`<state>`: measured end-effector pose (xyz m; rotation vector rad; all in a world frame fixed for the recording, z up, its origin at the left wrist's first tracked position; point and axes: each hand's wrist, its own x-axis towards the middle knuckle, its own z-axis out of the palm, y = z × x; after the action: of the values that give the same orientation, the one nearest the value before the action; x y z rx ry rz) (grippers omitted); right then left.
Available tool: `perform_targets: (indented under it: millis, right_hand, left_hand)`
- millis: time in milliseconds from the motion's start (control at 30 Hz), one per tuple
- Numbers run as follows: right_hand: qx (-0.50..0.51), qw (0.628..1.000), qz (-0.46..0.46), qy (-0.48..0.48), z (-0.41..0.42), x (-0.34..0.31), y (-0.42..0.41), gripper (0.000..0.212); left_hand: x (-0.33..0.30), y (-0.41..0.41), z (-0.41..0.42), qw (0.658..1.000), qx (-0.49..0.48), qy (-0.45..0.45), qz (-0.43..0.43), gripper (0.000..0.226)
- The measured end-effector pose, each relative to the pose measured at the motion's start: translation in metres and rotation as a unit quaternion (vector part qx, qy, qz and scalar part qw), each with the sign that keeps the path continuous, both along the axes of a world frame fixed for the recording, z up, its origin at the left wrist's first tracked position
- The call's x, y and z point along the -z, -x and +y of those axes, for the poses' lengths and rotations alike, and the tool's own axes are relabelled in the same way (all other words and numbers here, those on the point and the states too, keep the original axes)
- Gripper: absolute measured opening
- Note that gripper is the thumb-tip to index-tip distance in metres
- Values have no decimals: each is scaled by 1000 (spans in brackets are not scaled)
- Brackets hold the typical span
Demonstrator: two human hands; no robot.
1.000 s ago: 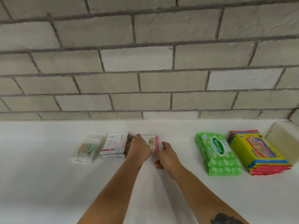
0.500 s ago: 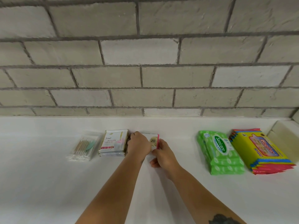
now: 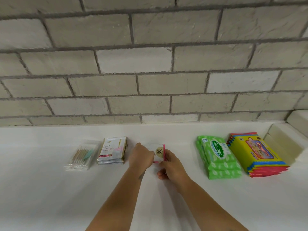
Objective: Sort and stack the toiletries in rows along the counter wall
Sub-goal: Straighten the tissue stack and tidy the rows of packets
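Currently squaring up the sachet stack (image 3: 159, 152), white with pink edges and a gold "20% more" sticker, mid-row on the tabletop (image 3: 50, 197). My left hand (image 3: 141, 157) covers its left side, fingers curled over the top, gripping that edge. My right hand (image 3: 170, 165) pinches the near-right corner, remaining fingers curled under. Holding from both sides presumably keeps the thin packets aligned so they don't fan out.

Row layout, left to right: cotton swab pack (image 3: 81, 155), Dove sachet stack (image 3: 112, 150), my stack, green Sanicare wipes (image 3: 217, 155), yellow wipes stack (image 3: 256, 154). All lie flat, like with like, set off from the brick wall (image 3: 150, 64) by a strip of bare white surface. Dove stack sits just beside my left hand. There's a clear gap between my stack and the Sanicare wipes. Yellow stack is just beside the green one, near a pale block (image 3: 286, 144) in the right corner.

Versus a second ago: both hands stay on the same stack, same spot in the row. Right hand has shifted from resting beside the stack to pinching its corner. The pink right and bottom edges show more now. Other four piles haven't moved. View has tilted slightly.

Judgement: sorting looks nearly done; this is final alignment of the middle pile.
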<state>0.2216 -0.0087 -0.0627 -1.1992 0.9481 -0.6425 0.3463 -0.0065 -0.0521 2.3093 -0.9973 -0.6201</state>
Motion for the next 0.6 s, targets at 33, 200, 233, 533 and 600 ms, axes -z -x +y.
perform_targets:
  millis: [33, 200, 233, 533, 600]
  right_hand:
    - [2, 1000, -7, -1, 0, 3, 5, 37]
    - [22, 1000, 2, 11, -5, 17, 29, 50]
    - [28, 1000, 3, 11, -6, 18, 33, 52]
    - [64, 998, 19, 19, -17, 13, 55, 44]
    - [74, 997, 26, 19, -21, 13, 56, 42]
  left_hand:
    - [0, 5, 2, 1000, 2, 2, 7, 38]
    - [3, 25, 4, 999, 15, 24, 44, 39]
    - [3, 29, 5, 998, 16, 27, 50, 40]
    - [-1, 50, -5, 991, 14, 70, 117, 29]
    - [-2, 52, -8, 989, 10, 78, 127, 33]
